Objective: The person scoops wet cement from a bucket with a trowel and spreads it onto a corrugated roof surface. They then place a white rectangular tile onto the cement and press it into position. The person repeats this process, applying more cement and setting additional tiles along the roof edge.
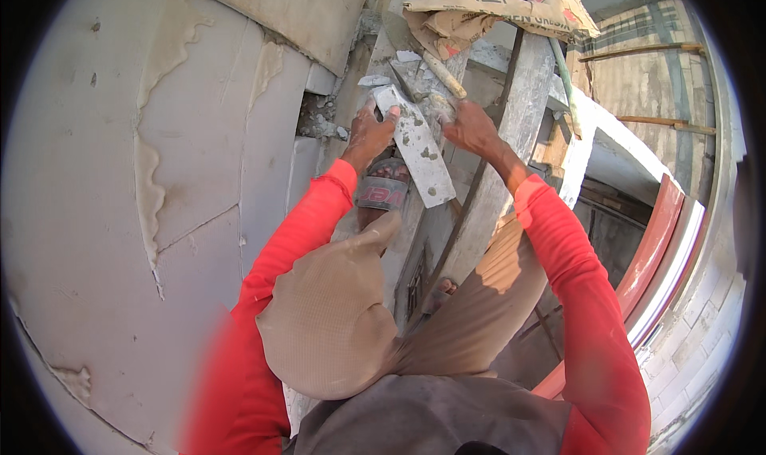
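Observation:
My left hand [373, 132] grips the upper end of a pale flat board [417, 156] spotted with grey mortar, fingers at its edge. My right hand [467, 132] is closed at the handle end of a pointed trowel [405, 82], just right of the board; its fingertips are partly hidden. A light wooden handle [447, 76] lies just above the right hand. Small white fragments [373, 81] sit near the board's top. My sandalled foot [383, 188] is below my left hand, beside the board.
A smooth grey wall [96, 216] with rough plaster seams fills the left. Wooden planks [527, 96] run under me over gaps. A crumpled paper sack [495, 12] and a green pole [562, 68] lie above. Red and white curved edging [654, 256] and scaffold-like boards are at right.

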Motion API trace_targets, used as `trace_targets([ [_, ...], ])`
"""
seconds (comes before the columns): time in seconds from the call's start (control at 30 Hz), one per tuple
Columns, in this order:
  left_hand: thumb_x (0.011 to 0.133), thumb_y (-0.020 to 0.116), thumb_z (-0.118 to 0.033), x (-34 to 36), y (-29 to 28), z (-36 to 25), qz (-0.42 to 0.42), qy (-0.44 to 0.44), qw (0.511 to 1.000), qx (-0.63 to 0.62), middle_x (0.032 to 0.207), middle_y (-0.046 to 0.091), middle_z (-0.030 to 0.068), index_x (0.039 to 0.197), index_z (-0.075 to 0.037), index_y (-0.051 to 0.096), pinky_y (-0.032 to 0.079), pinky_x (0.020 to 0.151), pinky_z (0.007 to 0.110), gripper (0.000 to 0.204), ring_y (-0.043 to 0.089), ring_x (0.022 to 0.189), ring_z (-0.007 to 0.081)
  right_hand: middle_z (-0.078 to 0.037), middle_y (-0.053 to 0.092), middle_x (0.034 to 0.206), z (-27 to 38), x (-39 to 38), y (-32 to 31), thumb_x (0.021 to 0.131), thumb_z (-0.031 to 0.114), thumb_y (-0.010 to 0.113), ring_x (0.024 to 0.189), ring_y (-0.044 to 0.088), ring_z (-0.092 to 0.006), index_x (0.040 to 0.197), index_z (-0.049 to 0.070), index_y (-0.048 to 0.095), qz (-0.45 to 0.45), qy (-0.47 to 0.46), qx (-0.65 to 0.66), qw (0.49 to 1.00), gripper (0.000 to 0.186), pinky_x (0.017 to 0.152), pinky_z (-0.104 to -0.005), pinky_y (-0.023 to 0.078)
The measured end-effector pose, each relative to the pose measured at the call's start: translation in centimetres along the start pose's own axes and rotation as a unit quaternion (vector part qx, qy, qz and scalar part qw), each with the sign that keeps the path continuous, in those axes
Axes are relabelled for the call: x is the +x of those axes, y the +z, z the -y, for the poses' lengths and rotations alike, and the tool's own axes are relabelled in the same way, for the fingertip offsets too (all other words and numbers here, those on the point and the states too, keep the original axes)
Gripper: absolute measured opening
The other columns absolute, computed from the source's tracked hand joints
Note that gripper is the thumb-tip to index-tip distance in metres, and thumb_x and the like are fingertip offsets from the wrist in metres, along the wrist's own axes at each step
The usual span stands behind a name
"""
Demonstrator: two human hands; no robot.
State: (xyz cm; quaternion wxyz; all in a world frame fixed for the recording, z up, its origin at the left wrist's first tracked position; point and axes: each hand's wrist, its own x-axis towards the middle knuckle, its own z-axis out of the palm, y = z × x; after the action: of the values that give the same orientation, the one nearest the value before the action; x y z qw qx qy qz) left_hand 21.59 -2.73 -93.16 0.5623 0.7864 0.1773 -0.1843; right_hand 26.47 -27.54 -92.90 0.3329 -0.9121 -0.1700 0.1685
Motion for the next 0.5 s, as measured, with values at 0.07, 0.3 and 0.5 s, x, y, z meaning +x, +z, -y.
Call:
trace_targets([
  [0.07, 0.099, 0.072, -0.038, 2.2, -1.0, 1.3, -0.058, 0.025, 0.997, 0.038, 0.138, 0.065, 0.0316, 0.154, 0.01, 0.044, 0.047, 0.112, 0.045, 0.078, 0.062, 0.132, 0.0446, -0.028, 0.073, 0.092, 2.9, 1.5, -1.6, 0.102, 0.032, 0.066, 0.085, 0.073, -0.039, 0.121, -0.003, 0.07, -0.043, -0.062, 0.032, 0.997, 0.039, 0.081, -0.045, 0.055],
  [0.3, 0.099, 0.071, -0.038, 0.3, 1.4, 0.0, -0.017, -0.018, 0.999, 0.031, 0.143, 0.062, 0.0328, 0.16, 0.01, 0.036, 0.045, 0.115, 0.045, 0.085, 0.06, 0.135, 0.0451, -0.025, 0.075, 0.093, -1.7, -0.4, 1.2, 0.101, 0.038, 0.069, 0.081, 0.071, -0.0297, 0.12, -0.002, 0.072, -0.062, -0.033, 0.051, 0.996, 0.044, 0.08, -0.0426, 0.055],
  [0.5, 0.101, 0.07, -0.031, -1.2, -0.3, -1.7, 0.034, -0.072, 0.989, -0.121, 0.144, 0.063, 0.0286, 0.16, 0.009, 0.036, 0.045, 0.115, 0.042, 0.079, 0.06, 0.136, 0.0411, -0.014, 0.059, 0.069, 6.5, -0.7, -4.0, 0.106, 0.037, 0.066, 0.068, 0.056, -0.0213, 0.124, -0.004, 0.07, -0.156, 0.045, 0.228, 0.96, 0.045, 0.063, -0.0384, 0.047],
])
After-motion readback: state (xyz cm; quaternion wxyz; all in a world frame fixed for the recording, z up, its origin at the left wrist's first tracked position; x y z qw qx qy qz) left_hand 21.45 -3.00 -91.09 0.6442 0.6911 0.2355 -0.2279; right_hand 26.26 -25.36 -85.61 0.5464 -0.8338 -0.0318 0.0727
